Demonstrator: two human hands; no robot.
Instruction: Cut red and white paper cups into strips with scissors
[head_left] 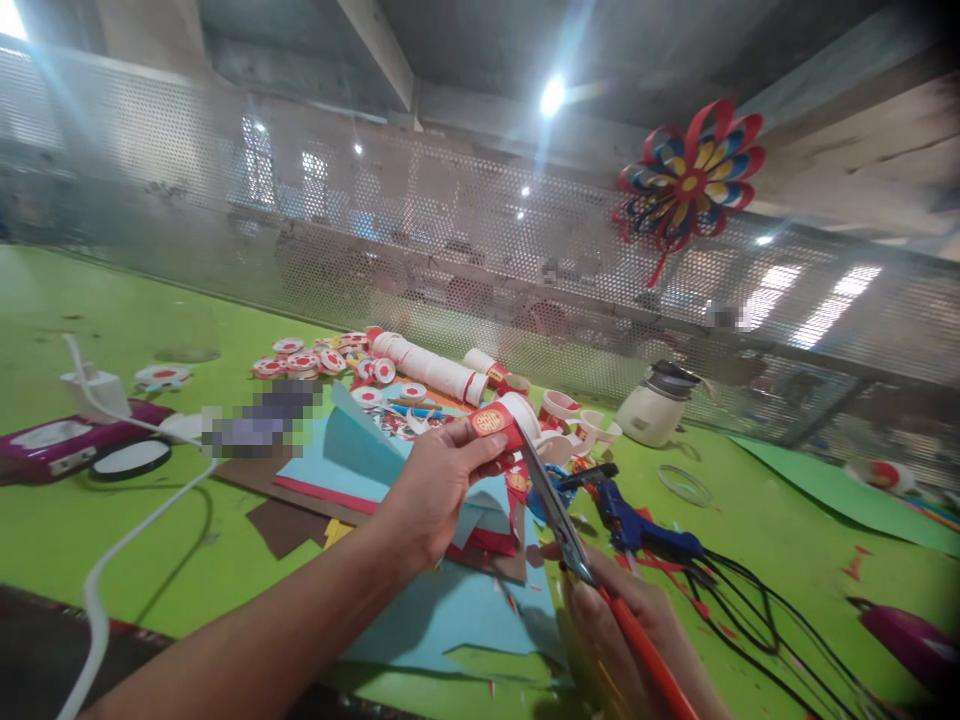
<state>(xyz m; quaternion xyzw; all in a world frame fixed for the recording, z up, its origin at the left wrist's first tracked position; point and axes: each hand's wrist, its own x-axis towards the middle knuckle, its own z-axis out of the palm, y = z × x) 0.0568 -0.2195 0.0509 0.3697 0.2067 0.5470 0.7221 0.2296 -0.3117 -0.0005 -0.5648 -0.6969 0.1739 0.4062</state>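
In the head view, the left hand (431,490) is closing its fingers around a small paper cup (504,420) with a red and yellow label and is keeping it lifted above the green bench (112,320), probably so that the blades can reach its rim freely. The right hand (622,630) is gripping the red handles of the scissors (559,515), and the blades are pointing up to the cup and seem to be touching its lower edge. Under both hands, sheets of blue paper (450,610) and red scraps are lying on the bench. Behind the cup, a stack of paper cups (431,368) is lying on its side, near many round red and white discs (304,360). A blue glue gun (630,520) with black cables is lying just beside the right hand and could be hindering it. A white jar (656,410) is standing farther back, and a paper pinwheel (690,185) is hanging on the mesh wall.
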